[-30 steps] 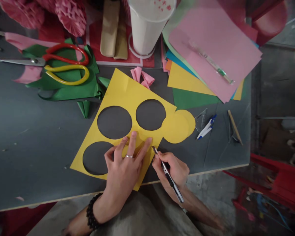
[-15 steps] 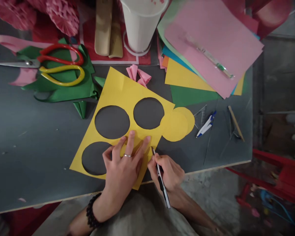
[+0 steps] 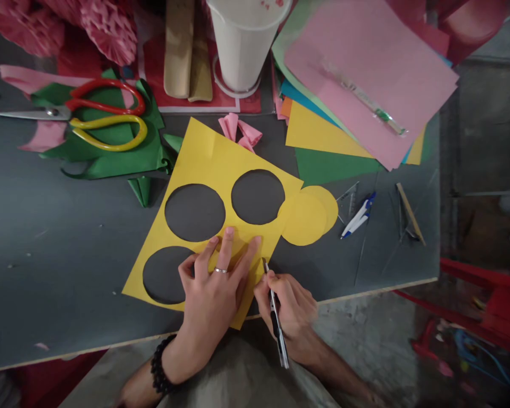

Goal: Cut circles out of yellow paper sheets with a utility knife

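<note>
A yellow paper sheet [image 3: 198, 148] lies on the dark table with several areas visible, three of them round holes. My left hand [image 3: 215, 289] rests on its lower part, fingers spread and pressing down. My right hand [image 3: 287, 303] is closed around a slim metal craft knife [image 3: 277, 323]. The knife's tip meets the yellow sheet near its right edge, just right of my left fingers. Yellow paper circles [image 3: 304, 218] overlap one another beside the sheet's right corner. What lies under my left palm is hidden.
Scissors [image 3: 108, 122] with red and yellow handles lie on green paper scraps [image 3: 114, 161] at left. A white cup [image 3: 246, 51] stands at the back. Coloured sheets [image 3: 365, 68] are stacked back right. A white-and-blue pen [image 3: 357, 216] lies right, near the table's front edge [image 3: 365, 292].
The knife's handle end has swung slightly down and left in my right hand. My left hand stays in place on the sheet. The whole view has shifted very slightly.
</note>
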`<control>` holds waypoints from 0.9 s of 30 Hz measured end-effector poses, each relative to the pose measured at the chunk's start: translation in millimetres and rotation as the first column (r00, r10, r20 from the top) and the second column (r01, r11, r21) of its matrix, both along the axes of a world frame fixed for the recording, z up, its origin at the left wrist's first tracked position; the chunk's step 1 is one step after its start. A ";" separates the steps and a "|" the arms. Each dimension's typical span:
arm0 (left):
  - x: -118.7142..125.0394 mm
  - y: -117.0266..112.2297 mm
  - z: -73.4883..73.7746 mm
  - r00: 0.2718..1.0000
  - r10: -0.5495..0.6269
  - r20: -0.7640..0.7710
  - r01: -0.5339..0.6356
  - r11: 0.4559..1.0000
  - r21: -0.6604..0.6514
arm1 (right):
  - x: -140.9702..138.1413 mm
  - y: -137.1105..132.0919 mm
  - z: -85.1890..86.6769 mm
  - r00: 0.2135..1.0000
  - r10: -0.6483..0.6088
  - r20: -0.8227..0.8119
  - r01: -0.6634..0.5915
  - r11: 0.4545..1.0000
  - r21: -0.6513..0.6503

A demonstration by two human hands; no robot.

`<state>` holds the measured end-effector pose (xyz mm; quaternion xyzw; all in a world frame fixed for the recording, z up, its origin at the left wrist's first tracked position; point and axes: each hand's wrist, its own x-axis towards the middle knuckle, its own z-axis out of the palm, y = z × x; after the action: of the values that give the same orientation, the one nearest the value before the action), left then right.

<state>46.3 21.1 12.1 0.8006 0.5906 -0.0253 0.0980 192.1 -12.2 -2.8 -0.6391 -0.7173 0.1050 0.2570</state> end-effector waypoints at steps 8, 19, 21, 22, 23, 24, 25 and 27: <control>-0.8 -0.6 2.6 1.000 -0.019 -0.013 0.019 0.999 -0.026 | -8.2 -6.1 -0.5 0.997 -0.035 0.072 0.032 0.998 0.046; -1.7 0.7 0.8 0.999 -0.045 -0.022 0.045 0.999 0.000 | -15.1 -9.7 0.1 0.983 -0.046 0.179 0.034 0.997 0.072; -1.6 0.8 1.0 0.999 -0.039 -0.031 0.039 0.999 -0.004 | -16.9 -10.7 -0.1 0.982 -0.052 0.184 0.040 0.997 0.065; -1.6 0.8 1.2 0.999 -0.037 -0.035 0.037 0.999 -0.005 | -17.9 -11.0 0.0 0.981 -0.058 0.184 0.047 0.997 0.065; -1.7 0.8 1.4 0.999 -0.037 -0.039 0.037 0.999 -0.005 | -18.8 -11.2 0.2 0.981 -0.064 0.185 0.053 0.996 0.066; -1.8 0.7 1.4 0.998 -0.040 -0.041 0.040 0.999 -0.004 | -19.8 -11.5 0.4 0.979 -0.076 0.187 0.063 0.995 0.072; -2.0 0.6 1.1 0.998 -0.042 -0.044 0.042 0.999 -0.007 | -20.7 -11.7 0.6 0.978 -0.083 0.191 0.069 0.995 0.077; -2.6 0.2 -0.8 0.999 -0.039 -0.033 0.040 0.999 0.004 | -22.4 -12.7 0.9 0.977 -0.075 0.201 0.061 0.995 0.075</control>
<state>43.7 21.2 11.4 0.8118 0.5763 -0.0390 0.0860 169.7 -24.8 -1.9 -0.6616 -0.7206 0.0056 0.2074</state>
